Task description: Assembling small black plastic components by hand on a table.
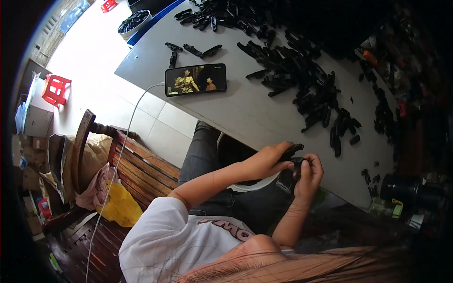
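Note:
My left hand (276, 158) is closed on a small black plastic piece (294, 150) just off the table's near edge. Close beside it, my right hand (309, 173) pinches the lower end of a dark part at my left fingertips. Whether this is one piece or two pressed together I cannot tell. Beyond my hands, a heap of similar long black plastic pieces (316, 87) spreads across the grey-white table (245, 111). Under my forearms, between my legs, is a white-rimmed bucket (257, 187) with a dark inside.
A phone (196, 80) playing a video lies on the table, its white cable (123, 146) running down to the left. More black pieces (207, 19) lie at the back. Left of me stands a wooden bench (146, 165) with a yellow bag (121, 203). A red stool (56, 90) is farther off.

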Action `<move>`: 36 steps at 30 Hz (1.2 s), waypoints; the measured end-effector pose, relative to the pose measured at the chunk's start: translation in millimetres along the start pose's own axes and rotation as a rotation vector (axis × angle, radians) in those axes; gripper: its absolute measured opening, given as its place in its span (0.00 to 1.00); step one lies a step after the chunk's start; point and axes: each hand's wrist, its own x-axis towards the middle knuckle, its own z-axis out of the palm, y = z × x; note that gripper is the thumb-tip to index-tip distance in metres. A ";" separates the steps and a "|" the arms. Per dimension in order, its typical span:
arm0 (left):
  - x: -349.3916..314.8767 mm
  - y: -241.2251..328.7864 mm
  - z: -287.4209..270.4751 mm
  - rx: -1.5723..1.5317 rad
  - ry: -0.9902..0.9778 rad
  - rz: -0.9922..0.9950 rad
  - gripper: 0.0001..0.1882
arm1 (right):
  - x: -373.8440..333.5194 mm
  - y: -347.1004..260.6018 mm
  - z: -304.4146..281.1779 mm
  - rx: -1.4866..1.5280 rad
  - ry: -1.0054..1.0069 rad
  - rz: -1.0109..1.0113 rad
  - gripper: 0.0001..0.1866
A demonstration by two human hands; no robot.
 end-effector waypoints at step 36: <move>85.4 -37.3 -67.2 0.953 0.224 0.115 0.20 | 77.1 15.2 -112.7 -1.205 0.530 -0.340 0.12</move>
